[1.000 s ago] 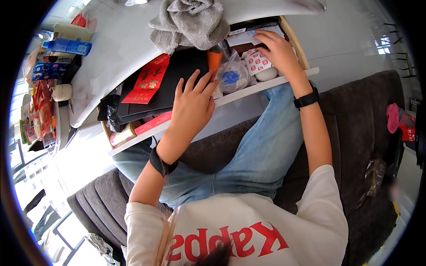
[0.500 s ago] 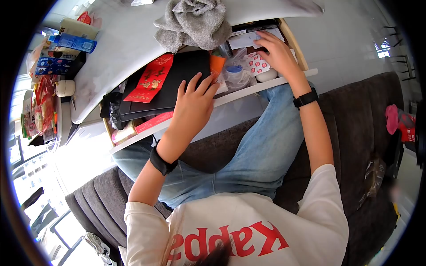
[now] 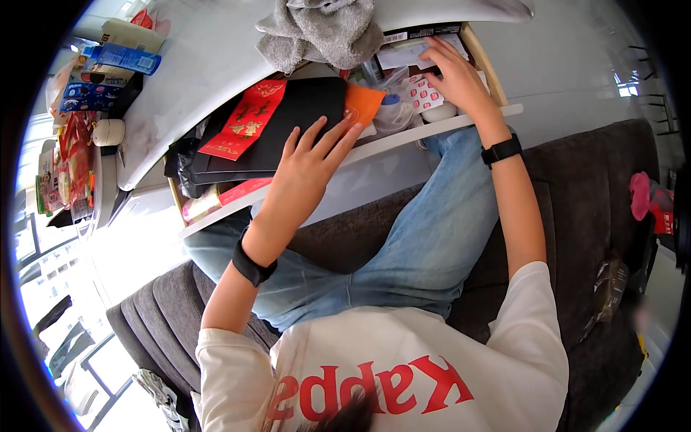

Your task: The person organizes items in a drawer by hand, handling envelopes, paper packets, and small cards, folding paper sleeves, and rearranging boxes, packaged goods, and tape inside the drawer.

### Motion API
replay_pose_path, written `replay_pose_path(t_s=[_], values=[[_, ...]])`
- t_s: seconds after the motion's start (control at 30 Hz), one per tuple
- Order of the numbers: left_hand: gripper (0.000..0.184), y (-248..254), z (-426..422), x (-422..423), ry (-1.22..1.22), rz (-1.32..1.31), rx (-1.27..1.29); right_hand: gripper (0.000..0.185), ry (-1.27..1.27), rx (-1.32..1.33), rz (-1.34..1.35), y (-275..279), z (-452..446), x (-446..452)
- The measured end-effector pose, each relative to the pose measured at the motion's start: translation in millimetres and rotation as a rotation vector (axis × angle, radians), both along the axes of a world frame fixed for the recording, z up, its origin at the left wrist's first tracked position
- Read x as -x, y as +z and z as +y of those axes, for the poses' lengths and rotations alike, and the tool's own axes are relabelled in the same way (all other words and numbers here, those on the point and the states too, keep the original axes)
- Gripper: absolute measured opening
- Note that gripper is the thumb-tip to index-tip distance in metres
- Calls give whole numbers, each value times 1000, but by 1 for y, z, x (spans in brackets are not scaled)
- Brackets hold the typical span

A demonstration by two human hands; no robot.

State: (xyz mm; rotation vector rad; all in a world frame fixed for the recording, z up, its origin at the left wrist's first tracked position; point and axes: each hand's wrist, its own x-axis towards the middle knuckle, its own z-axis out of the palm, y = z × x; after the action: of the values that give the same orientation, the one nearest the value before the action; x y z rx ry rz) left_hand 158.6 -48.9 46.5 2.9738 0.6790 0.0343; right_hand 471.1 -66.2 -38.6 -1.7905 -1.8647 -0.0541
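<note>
An open drawer (image 3: 497, 111) full of items lies above my lap. My left hand (image 3: 306, 169), fingers spread, rests over the lower edge of a black folder (image 3: 309, 101), its fingertips beside an orange packet (image 3: 365, 103). A red envelope with gold print (image 3: 248, 119) lies on the folder. My right hand (image 3: 459, 78) reaches into the drawer's right part with fingers apart, over white paper (image 3: 403, 56) and beside a white card with red marks (image 3: 423, 93). A clear plastic bag (image 3: 392, 115) and a white rounded object (image 3: 440, 112) are near it.
A grey towel (image 3: 320, 36) lies on the white tabletop (image 3: 187, 65) and hangs over the drawer. At the left are a blue bottle (image 3: 126, 59), snack packets (image 3: 74, 147) and a small white round item (image 3: 109, 132). The dark sofa (image 3: 590, 187) is beneath me.
More of the orange packet shows, and it lies farther right, near my left fingertips. My right hand has shifted slightly upward in the drawer. The view has moved a little.
</note>
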Motion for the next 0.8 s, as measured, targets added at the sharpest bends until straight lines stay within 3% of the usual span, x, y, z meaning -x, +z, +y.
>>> replay_pose_path(t_s=[0.47,0.57,0.8], values=[[58,15,-2,26,11,-27,87,37,9,-11,5,-3,6,-4],[60,25,4,20,52,-53,231,35,6,-14,-9,-4,7,-4],[69,1,5,4,95,-53,134,28,28,76,34,23,-11,4]])
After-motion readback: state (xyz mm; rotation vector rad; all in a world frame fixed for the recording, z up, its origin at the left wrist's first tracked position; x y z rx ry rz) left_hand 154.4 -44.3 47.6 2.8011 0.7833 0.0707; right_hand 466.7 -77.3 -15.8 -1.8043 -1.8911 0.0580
